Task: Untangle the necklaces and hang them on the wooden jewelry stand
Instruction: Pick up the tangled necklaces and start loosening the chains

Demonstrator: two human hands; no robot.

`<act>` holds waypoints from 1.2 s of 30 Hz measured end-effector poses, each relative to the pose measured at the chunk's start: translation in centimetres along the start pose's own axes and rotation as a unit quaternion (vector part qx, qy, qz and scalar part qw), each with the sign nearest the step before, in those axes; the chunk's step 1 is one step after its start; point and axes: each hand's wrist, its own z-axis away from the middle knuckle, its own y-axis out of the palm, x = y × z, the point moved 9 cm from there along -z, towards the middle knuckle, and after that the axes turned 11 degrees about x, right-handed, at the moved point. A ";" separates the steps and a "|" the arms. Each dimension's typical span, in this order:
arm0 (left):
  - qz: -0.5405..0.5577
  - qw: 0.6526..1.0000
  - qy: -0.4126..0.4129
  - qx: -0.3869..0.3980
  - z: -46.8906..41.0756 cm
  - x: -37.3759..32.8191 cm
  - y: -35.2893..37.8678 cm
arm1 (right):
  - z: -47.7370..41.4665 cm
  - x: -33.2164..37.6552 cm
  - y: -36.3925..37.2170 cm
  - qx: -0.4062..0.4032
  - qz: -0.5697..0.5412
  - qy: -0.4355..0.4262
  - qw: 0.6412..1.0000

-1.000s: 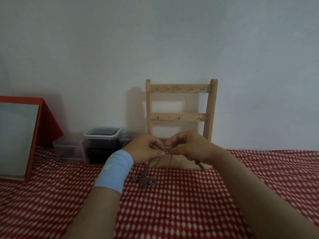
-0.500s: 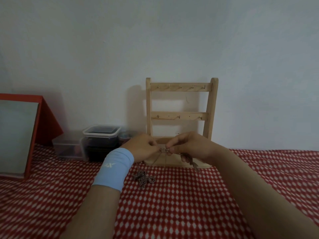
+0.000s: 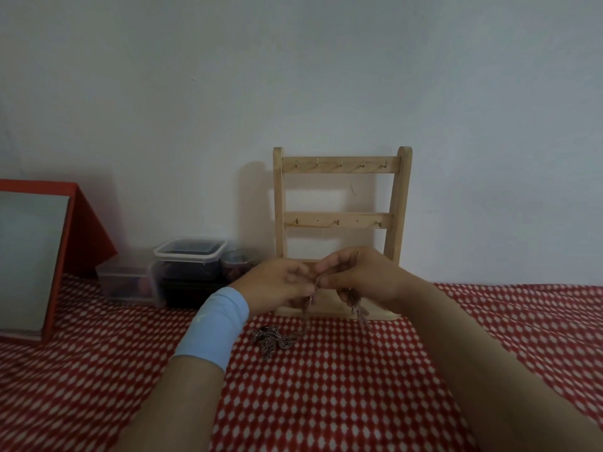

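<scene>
Just before the wooden jewelry stand [image 3: 339, 220], I see the left hand [image 3: 277, 285] and right hand [image 3: 362, 278] both pinching one necklace chain [image 3: 308, 305], its slack dropping to a tangled heap [image 3: 270, 340] on the checked surface [image 3: 326, 386] below the left hand.

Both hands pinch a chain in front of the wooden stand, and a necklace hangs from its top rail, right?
No: head view shows the top rail bare. The left hand and right hand do pinch the chain before the wooden stand.

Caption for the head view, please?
Left hand and right hand pinch a chain trailing to tangled necklaces, wooden stand behind.
</scene>
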 end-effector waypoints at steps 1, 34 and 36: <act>-0.015 1.000 -0.003 -0.017 0.2 0.1 -0.5 | 0.0 0.1 0.0 -0.003 0.001 -0.003 1.000; 0.109 0.994 0.003 0.016 0.9 -0.7 -0.1 | -0.4 1.0 0.8 0.036 -0.049 -0.029 0.998; 0.099 0.995 0.004 -0.009 0.9 -0.6 -0.7 | -0.5 0.6 0.6 0.027 -0.056 -0.016 0.998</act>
